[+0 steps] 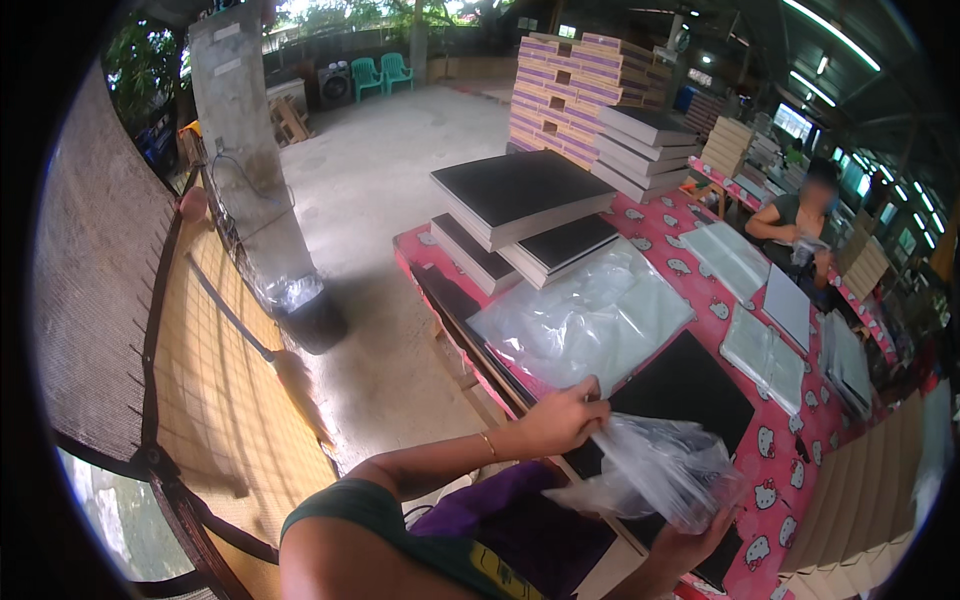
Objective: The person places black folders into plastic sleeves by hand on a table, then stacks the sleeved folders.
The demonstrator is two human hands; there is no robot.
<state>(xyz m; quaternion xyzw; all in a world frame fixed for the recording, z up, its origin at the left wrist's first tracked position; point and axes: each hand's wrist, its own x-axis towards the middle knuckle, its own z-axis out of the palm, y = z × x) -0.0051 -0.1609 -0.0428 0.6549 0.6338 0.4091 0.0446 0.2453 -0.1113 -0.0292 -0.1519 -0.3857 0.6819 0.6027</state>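
My left hand pinches the upper edge of a crumpled clear plastic bag. My right hand holds the same bag from below, mostly hidden behind the plastic. The bag hangs over a flat black board that lies on a table with a red patterned cloth. A pile of flat clear bags lies just beyond the black board.
Stacks of black-topped boards stand at the table's far end, with tall purple-and-tan stacks behind. Wrapped flat packs lie to the right. Another person works at the far side. A woven fence runs on the left.
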